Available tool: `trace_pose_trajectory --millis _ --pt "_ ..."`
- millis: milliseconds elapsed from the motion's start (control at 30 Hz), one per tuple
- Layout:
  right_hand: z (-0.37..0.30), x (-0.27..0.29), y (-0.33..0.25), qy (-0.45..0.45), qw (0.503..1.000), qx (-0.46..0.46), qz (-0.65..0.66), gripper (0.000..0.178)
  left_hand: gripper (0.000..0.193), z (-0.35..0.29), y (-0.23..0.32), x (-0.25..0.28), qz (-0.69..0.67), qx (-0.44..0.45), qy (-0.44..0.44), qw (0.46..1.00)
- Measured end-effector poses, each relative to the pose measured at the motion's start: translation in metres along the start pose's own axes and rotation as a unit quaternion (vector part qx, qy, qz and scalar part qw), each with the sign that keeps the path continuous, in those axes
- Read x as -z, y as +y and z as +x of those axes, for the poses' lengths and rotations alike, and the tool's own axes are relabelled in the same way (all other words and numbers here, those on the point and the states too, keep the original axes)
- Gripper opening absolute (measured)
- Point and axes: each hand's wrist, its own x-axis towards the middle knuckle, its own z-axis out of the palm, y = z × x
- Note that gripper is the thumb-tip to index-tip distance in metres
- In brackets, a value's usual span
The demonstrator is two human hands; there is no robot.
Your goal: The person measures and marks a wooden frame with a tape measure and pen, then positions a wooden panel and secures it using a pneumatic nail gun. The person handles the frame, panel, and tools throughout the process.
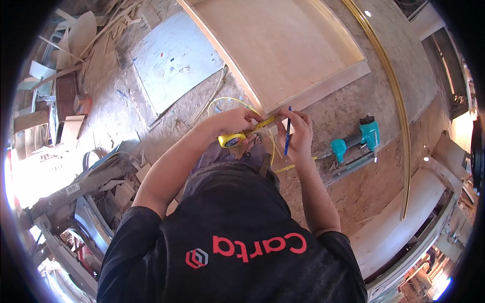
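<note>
A yellow tape measure [232, 140] hangs at my left hand [236, 121], whose fingers are closed on its drawn-out blade [265, 121]. The blade runs rightward to my right hand [298, 132], close to the near corner of a shallow wooden panel with raised edges [303, 55]. A blue pen [288, 132] stands nearly upright in the closed fingers of my right hand, which also pinch the blade's end. To the right of that hand, a teal nail gun [358, 140] lies on the floor with a yellow hose leading toward me.
A pale flat sheet [174, 63] lies on the floor left of the panel. Along the right runs a long golden strip [394, 86]. Wood scraps [65, 45] pile up at the far left. A curved pale board [404, 217] rests at the lower right.
</note>
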Motion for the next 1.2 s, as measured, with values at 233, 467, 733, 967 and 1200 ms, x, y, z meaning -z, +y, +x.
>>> trace_pose_trajectory --millis 233,467,733,967,1200 --pt "-0.005 -0.015 0.013 0.014 0.997 -0.063 0.048 0.022 0.046 0.009 -0.006 0.008 -0.006 -0.008 -0.037 0.999" --pt "0.000 -0.014 0.007 -0.006 0.999 -0.037 0.038 0.025 0.035 0.010 -0.005 0.006 -0.026 -0.024 -0.032 0.999" --pt "-0.001 -0.015 0.006 -0.008 0.997 -0.055 0.044 0.020 0.021 0.018 -0.011 0.003 -0.043 -0.027 -0.009 0.999" --pt "-0.004 -0.010 0.010 0.025 0.994 -0.051 0.094 0.026 0.025 0.018 -0.002 0.004 -0.042 -0.006 -0.010 0.999" --pt "-0.016 -0.006 0.016 0.055 0.977 -0.135 0.158 0.027 0.028 0.013 -0.002 -0.002 -0.116 0.003 0.012 0.993"
